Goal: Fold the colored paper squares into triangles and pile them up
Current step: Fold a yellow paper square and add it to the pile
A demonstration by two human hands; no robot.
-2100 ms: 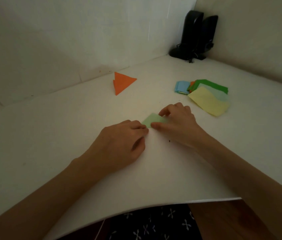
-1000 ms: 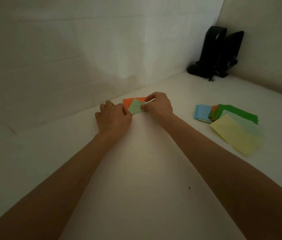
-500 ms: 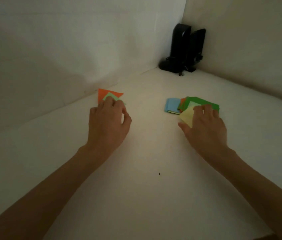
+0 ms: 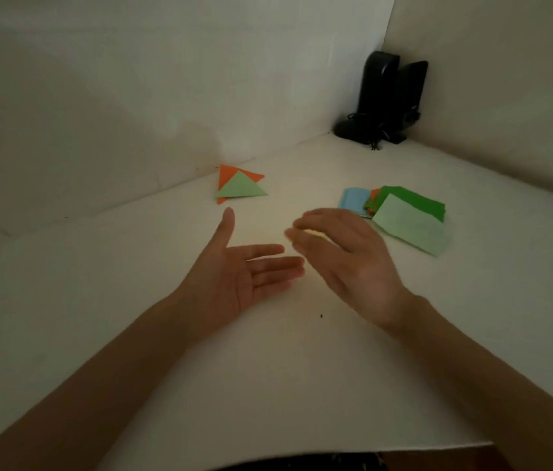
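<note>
At frame centre the left hand point(image 4: 234, 277), fingers straight, has left the triangle pile point(image 4: 241, 190) at upper middle. The right hand point(image 4: 346, 263), its grip lost in blur, has pulled a yellow square point(image 4: 311, 233) off the stack point(image 4: 411, 226), so a third fold likely comes next.

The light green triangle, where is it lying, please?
Head view, centre-left: the light green triangle lies atop the orange triangle, beyond the left hand.

Light-green triangle point(image 4: 243, 190) atop orange triangle point(image 4: 224, 175) — unfolded squares point(image 4: 411, 226) fanned at right.
</note>
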